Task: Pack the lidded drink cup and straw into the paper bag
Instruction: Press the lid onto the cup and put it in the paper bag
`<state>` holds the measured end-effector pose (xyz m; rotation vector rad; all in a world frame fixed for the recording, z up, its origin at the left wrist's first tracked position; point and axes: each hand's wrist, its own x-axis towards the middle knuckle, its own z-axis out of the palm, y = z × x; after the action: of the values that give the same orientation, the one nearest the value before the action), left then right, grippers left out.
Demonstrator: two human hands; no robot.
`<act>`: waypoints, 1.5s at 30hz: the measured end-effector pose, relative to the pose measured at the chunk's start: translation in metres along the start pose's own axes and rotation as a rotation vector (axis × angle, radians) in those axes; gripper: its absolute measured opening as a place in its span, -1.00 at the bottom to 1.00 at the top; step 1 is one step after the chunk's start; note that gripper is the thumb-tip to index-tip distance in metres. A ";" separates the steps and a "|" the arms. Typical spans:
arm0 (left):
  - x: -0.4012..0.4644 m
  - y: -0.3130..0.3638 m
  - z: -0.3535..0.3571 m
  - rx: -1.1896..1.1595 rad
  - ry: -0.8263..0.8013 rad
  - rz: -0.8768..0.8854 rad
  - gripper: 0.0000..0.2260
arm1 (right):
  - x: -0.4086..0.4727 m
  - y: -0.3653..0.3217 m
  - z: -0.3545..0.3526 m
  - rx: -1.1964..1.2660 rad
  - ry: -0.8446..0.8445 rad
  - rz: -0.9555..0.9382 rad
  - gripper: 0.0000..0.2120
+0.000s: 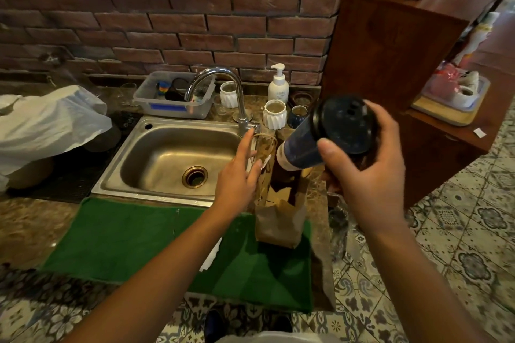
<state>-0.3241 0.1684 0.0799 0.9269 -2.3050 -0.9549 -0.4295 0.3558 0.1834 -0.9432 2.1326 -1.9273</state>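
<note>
— Over the right end of the counter, what do we record?

— We note the right hand [370,175] clasped around a dark lidded drink cup [323,136], thumb on the near side, fingers behind the black lid [344,124]. The cup is tilted, lid toward the camera, base pointing down at the paper bag [278,220].

— And the bag?

— It stands upright on the green towel [125,239], just right of the steel sink [167,156], mouth apparently open. Our left hand [237,178] rests against its left side near the twine handles [264,145], fingers extended and loose, closed on nothing we can confirm.

— The straw?

— We cannot identify it with certainty. A white strip lies near the left fingertips; too small to tell.

— Surroundings?

— A chrome faucet [223,83], a white pump bottle [278,86] and ribbed white cups [274,114] stand behind the sink.
</note>
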 end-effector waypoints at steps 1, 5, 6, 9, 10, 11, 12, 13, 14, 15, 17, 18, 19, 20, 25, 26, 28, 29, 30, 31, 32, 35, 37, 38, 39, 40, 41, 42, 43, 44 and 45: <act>0.001 -0.001 0.000 -0.010 -0.007 -0.010 -0.33 | -0.001 0.003 0.004 -0.042 -0.028 -0.001 -0.19; 0.005 -0.008 0.000 -0.030 -0.006 -0.008 -0.30 | 0.002 0.018 0.018 -0.114 -0.099 0.058 -0.14; 0.005 -0.010 0.001 -0.030 -0.006 -0.008 -0.30 | 0.003 0.022 0.021 -0.127 -0.111 0.080 -0.14; 0.006 -0.014 0.000 -0.032 -0.015 -0.030 -0.31 | 0.009 0.038 0.024 -0.191 -0.145 0.107 -0.18; 0.006 -0.015 -0.001 -0.027 -0.014 -0.029 -0.31 | 0.013 0.043 0.023 -0.231 -0.163 0.106 -0.19; 0.006 -0.014 -0.003 -0.027 -0.011 -0.023 -0.31 | 0.018 0.048 0.023 -0.281 -0.190 0.108 -0.18; 0.005 -0.013 -0.004 -0.031 -0.012 -0.018 -0.30 | 0.022 0.052 0.022 -0.341 -0.226 0.111 -0.15; 0.003 -0.011 -0.005 -0.041 -0.011 -0.017 -0.29 | 0.027 0.055 0.023 -0.421 -0.268 0.108 -0.12; 0.001 -0.011 -0.006 -0.052 -0.006 -0.022 -0.29 | 0.032 0.058 0.024 -0.516 -0.319 0.093 -0.09; -0.001 -0.011 -0.006 -0.064 0.002 -0.028 -0.28 | 0.035 0.059 0.026 -0.620 -0.368 0.076 -0.08; -0.004 -0.013 -0.006 -0.087 0.017 -0.038 -0.28 | 0.040 0.062 0.031 -0.813 -0.441 0.031 -0.09; -0.006 -0.016 -0.006 -0.096 0.020 -0.040 -0.27 | 0.042 0.064 0.034 -0.885 -0.477 0.009 -0.10; -0.008 -0.018 -0.006 -0.106 0.019 -0.040 -0.27 | 0.043 0.065 0.037 -0.945 -0.517 -0.004 -0.11; -0.009 -0.020 -0.006 -0.117 0.020 -0.037 -0.27 | 0.045 0.068 0.040 -0.994 -0.554 -0.010 -0.11; -0.011 -0.033 -0.007 -0.197 0.047 -0.053 -0.26 | 0.053 0.075 0.057 -1.177 -0.582 -0.149 -0.14; -0.012 -0.035 -0.007 -0.209 0.048 -0.057 -0.27 | 0.053 0.076 0.061 -1.208 -0.582 -0.177 -0.14; -0.013 -0.040 -0.007 -0.231 0.057 -0.064 -0.27 | 0.052 0.081 0.068 -1.325 -0.633 -0.219 -0.10; -0.015 -0.041 -0.007 -0.236 0.056 -0.061 -0.27 | 0.051 0.082 0.072 -1.398 -0.665 -0.256 -0.08; -0.016 -0.042 -0.008 -0.235 0.052 -0.053 -0.26 | 0.050 0.083 0.076 -1.463 -0.687 -0.297 -0.08; -0.016 -0.042 -0.008 -0.232 0.051 -0.044 -0.25 | 0.049 0.082 0.081 -1.514 -0.700 -0.332 -0.09; -0.016 -0.042 -0.007 -0.229 0.054 -0.038 -0.23 | 0.049 0.082 0.086 -1.549 -0.709 -0.361 -0.11; -0.014 -0.043 -0.007 -0.225 0.065 -0.037 -0.22 | 0.052 0.080 0.100 -1.595 -0.803 -0.381 -0.15; -0.014 -0.047 -0.009 -0.231 0.065 -0.044 -0.23 | 0.059 0.083 0.105 -1.569 -0.880 -0.287 -0.16; -0.013 -0.049 -0.010 -0.238 0.066 -0.046 -0.24 | 0.062 0.084 0.106 -1.554 -0.911 -0.236 -0.15; -0.013 -0.051 -0.011 -0.244 0.068 -0.047 -0.24 | 0.065 0.086 0.107 -1.552 -0.941 -0.196 -0.15; -0.013 -0.053 -0.012 -0.249 0.068 -0.048 -0.24 | 0.068 0.088 0.107 -1.561 -0.970 -0.166 -0.15; -0.012 -0.055 -0.013 -0.249 0.068 -0.047 -0.23 | 0.070 0.089 0.108 -1.577 -0.993 -0.139 -0.17; -0.012 -0.056 -0.014 -0.247 0.066 -0.046 -0.22 | 0.072 0.091 0.109 -1.596 -1.007 -0.121 -0.19; -0.012 -0.056 -0.014 -0.247 0.059 -0.047 -0.22 | 0.073 0.093 0.110 -1.613 -1.013 -0.114 -0.21; -0.011 -0.056 -0.014 -0.248 0.049 -0.050 -0.23 | 0.075 0.095 0.110 -1.629 -1.012 -0.117 -0.22; -0.010 -0.056 -0.015 -0.249 0.042 -0.054 -0.23 | 0.075 0.098 0.111 -1.647 -1.004 -0.120 -0.22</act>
<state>-0.2854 0.1403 0.0460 0.8980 -2.0766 -1.2012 -0.4722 0.2212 0.0957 -1.5684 2.4035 0.7827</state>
